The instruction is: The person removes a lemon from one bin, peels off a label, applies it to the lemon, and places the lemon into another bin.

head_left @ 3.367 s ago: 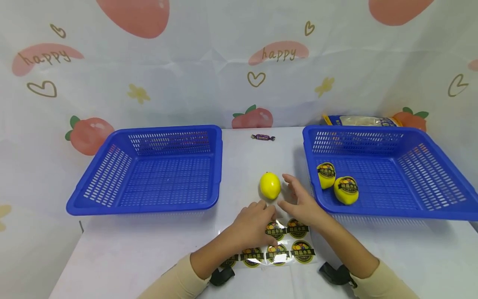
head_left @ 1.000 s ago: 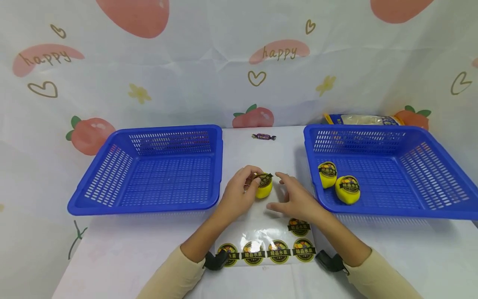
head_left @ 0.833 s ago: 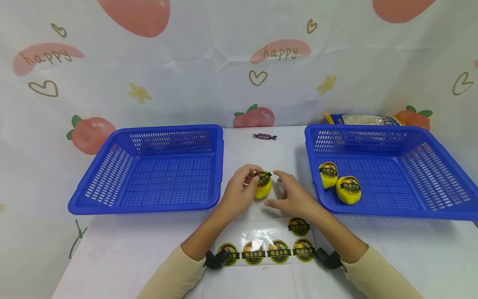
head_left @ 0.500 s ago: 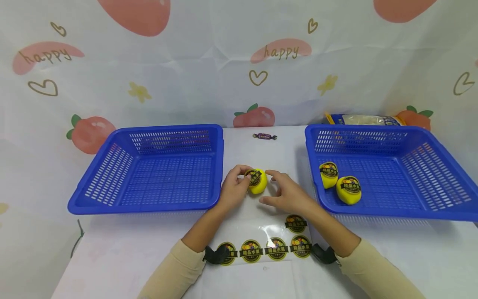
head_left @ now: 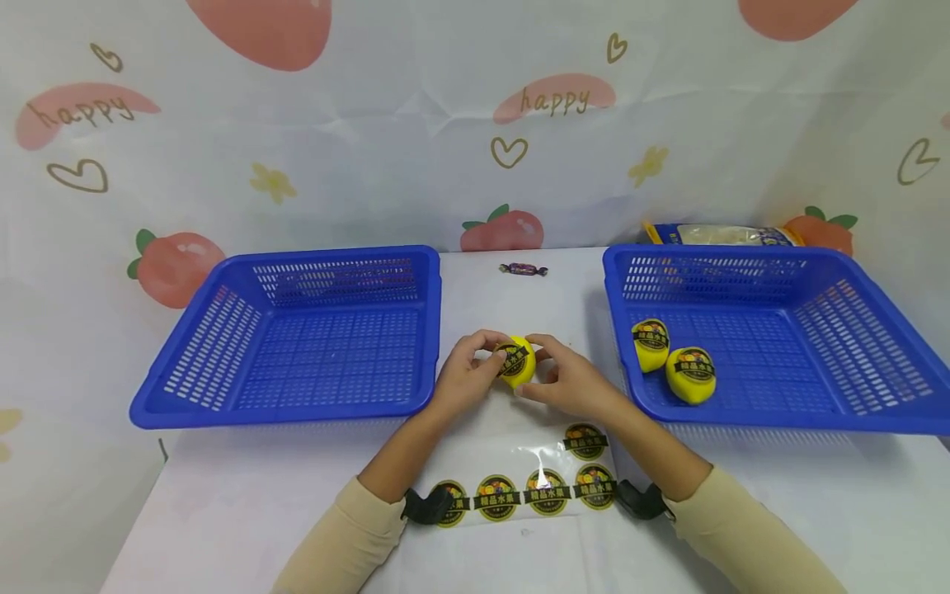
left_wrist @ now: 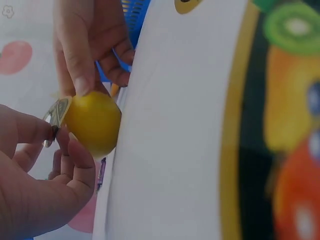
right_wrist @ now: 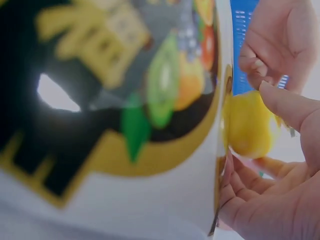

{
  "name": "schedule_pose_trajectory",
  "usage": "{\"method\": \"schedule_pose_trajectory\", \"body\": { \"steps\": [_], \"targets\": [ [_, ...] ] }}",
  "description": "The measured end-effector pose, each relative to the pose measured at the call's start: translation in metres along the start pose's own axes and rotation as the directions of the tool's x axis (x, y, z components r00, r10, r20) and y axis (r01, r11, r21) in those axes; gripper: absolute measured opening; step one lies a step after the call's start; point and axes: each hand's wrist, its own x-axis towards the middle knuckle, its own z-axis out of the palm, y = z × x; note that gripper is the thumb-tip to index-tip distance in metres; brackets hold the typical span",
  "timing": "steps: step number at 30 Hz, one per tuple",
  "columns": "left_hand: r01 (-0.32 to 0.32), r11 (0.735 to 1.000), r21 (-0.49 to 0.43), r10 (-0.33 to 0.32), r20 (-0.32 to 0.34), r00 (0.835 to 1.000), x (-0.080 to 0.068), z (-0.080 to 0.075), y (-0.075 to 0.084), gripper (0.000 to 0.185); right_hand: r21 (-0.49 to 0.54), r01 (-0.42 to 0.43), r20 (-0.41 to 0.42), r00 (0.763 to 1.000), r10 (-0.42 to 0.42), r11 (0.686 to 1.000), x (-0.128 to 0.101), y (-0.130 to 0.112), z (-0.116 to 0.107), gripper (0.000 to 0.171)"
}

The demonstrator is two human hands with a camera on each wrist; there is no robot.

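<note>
Between both hands on the white table, below the gap between the baskets, is a yellow lemon (head_left: 519,382). My left hand (head_left: 467,378) pinches a round black-and-gold fruit sticker (left_wrist: 60,111) between thumb and index finger, and the sticker stands up along the lemon's left side in the left wrist view. From the other side my right hand (head_left: 570,381) holds the lemon with thumb and fingers, as the right wrist view shows. Nearer my body lies a clear sheet (head_left: 490,450) with several matching stickers. It fills much of both wrist views.
A blue basket (head_left: 433,330) stands at left. Another blue basket (head_left: 616,318) at right holds two stickered lemons, a nearer one (head_left: 692,393) and a farther one (head_left: 651,358). A wrapped candy (head_left: 524,269) lies at the back, and a blue-and-yellow packet (head_left: 720,236) sits behind the right basket.
My left hand has gone from the sheet to the lemon with one sticker. The lemon has shifted slightly left, and my right hand has followed and closed in on it. The sheet has slid slightly.
</note>
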Motion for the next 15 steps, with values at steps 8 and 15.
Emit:
{"method": "schedule_pose_trajectory", "body": {
  "steps": [8, 15],
  "targets": [
    [-0.043, 0.998, 0.039, 0.042, 0.032, 0.999, -0.0017, -0.0004, 0.0024, 0.02, 0.006, -0.008, 0.023, 1.0, 0.008, 1.0, -0.0003, -0.0001, 0.0007, 0.074],
    [-0.126, 0.991, 0.04, 0.126, -0.01, 0.992, -0.0018, 0.0021, 0.0039, 0.023, -0.061, 0.003, 0.028, 1.0, -0.001, 0.998, -0.0008, -0.0024, 0.0021, 0.076]
  ]
}}
